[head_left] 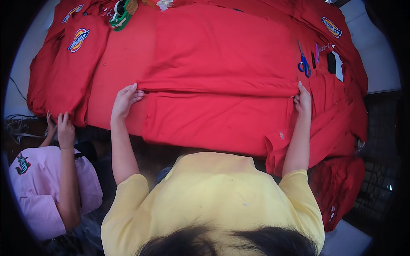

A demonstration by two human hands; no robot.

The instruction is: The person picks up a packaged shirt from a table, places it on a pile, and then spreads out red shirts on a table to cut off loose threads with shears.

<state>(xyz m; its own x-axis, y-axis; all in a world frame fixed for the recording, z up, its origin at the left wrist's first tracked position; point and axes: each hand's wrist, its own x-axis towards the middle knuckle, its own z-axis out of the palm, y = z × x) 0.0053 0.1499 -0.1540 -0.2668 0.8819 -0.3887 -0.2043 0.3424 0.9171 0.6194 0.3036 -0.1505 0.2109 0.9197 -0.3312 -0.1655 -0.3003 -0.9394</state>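
Note:
A large red garment (222, 47) lies spread before me, with a folded band (213, 86) running across its width. My left hand (125, 100) is closed at the band's left end, thumb and fingertips pinching the cloth. At the opposite end, my right hand (303, 99) grips the same fold, fingers curled and thumb up. Both arms reach forward and the fold stretches nearly straight between them. Below it, the lower part of the cloth (205, 121) lies flat down to the table's near edge.
Blue-handled scissors (304, 66) lie beyond my right hand, near a pink pen (317, 53) and a black-and-white flat object (336, 66). A green tape dispenser (121, 17) stands far left. Red garments (79, 64) with patches lie left, beside a co-worker in pink (51, 187). More red clothes (337, 187) hang right.

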